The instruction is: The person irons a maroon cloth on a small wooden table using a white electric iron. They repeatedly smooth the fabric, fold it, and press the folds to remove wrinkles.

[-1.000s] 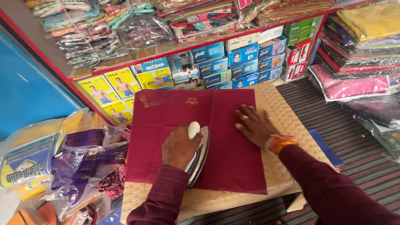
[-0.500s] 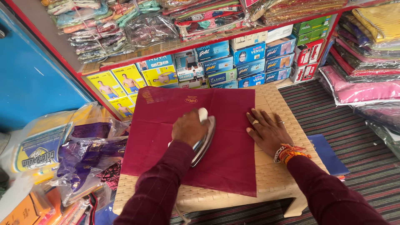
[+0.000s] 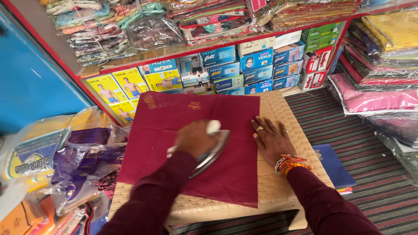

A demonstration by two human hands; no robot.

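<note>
Far left: bags (image 3: 65, 161) in clear plastic, heaped against the left edge of the surface (image 3: 283, 191), partly cut off by the frame.

Centre: cloth (image 3: 191, 143), maroon, spread flat over the woven surface; near corner reaching close to the front edge, far edge close to the boxes (image 3: 244, 72).

On cloth: iron (image 3: 209, 152), metal, white handle end showing, blurred.

Left hand (image 3: 196, 139): closed around the iron's handle, fingers hidden under the knuckles; sleeve maroon.

Right hand (image 3: 272, 139): fingers spread apart, pressed flat on the cloth's right edge, gripping nothing; rings and beaded bracelets at the wrist.

Right of cloth: bare strip of surface, open to its right edge.

Beyond: blue folder (image 3: 333, 165) on striped floor, partly hidden by the forearm.

Far right: folded fabrics (image 3: 374, 95), cut off.
</note>
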